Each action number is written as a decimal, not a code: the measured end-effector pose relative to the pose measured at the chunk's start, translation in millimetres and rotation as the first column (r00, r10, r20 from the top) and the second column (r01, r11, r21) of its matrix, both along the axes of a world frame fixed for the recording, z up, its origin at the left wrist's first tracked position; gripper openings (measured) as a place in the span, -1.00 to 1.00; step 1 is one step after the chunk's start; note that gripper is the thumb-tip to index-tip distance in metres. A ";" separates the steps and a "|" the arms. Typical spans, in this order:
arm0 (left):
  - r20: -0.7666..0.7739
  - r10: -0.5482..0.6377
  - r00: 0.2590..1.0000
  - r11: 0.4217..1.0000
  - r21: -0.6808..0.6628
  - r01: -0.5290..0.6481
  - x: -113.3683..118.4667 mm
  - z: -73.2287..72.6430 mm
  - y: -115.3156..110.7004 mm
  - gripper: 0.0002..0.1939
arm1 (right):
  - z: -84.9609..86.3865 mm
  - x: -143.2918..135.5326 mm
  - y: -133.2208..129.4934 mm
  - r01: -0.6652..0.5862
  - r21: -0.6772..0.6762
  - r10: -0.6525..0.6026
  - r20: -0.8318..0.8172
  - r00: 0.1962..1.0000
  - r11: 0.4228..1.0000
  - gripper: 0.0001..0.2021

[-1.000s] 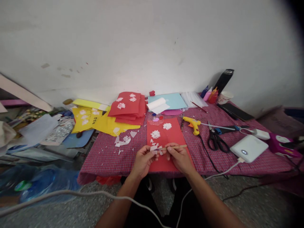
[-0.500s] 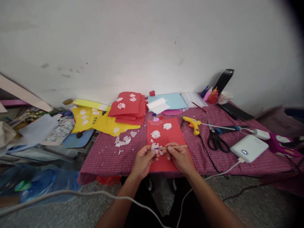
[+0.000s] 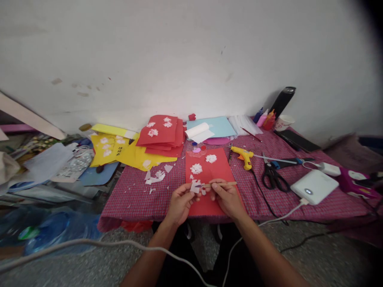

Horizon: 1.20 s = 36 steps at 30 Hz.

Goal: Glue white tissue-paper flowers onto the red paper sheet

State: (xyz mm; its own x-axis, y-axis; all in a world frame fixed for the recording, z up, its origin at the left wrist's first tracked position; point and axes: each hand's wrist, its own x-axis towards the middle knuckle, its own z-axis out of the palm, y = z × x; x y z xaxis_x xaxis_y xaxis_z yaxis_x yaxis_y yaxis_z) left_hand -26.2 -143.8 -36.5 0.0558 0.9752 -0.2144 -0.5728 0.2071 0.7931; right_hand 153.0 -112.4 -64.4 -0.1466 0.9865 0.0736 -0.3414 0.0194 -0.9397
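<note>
Over the lower part of a red sheet (image 3: 220, 169), my left hand (image 3: 180, 202) pinches a small white paper piece (image 3: 195, 187). My right hand (image 3: 226, 197) is closed on a thin wooden stick (image 3: 227, 183), whose left tip meets the white piece. Two white crumpled-paper flowers, one on the left (image 3: 196, 169) and one on the right (image 3: 211, 158), sit on the upper part of the sheet. Small white bits lie on the red sheet near my fingers.
Left are white scraps (image 3: 158, 177), stacked red sheets (image 3: 161, 133) and yellow sheets (image 3: 131, 155). Right are a yellow glue gun (image 3: 245, 156), black scissors (image 3: 272, 178), a white power bank (image 3: 314, 186) and paint bottles (image 3: 267, 118). A white cable (image 3: 128, 242) crosses the foreground.
The white piece now shows more of its surface between my hands, with my left thumb lower and farther off it. Both hands have otherwise hardly moved.
</note>
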 end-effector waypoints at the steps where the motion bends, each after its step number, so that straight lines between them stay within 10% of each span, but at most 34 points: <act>1: 0.007 -0.002 1.000 1.000 0.002 0.002 -0.4 -0.2 -0.3 -0.68 | -0.2 -0.1 0.1 0.001 -0.005 -0.001 -0.018 1.000 1.000 -0.84; 36: -0.396 -0.039 0.917 0.986 0.132 0.099 6.1 -7.7 -2.6 -0.68 | -3.4 -0.8 -0.6 -0.053 -0.024 0.051 -0.057 0.997 0.998 -0.83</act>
State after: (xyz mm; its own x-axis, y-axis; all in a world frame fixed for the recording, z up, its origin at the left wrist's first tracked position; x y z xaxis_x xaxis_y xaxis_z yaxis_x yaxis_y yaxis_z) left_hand -20.1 -146.4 -44.2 0.0650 0.9940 -0.0883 -0.1991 0.0996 0.9749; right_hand 152.3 -113.0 -67.8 -0.1942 0.9792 0.0585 -0.3935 -0.0231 -0.9190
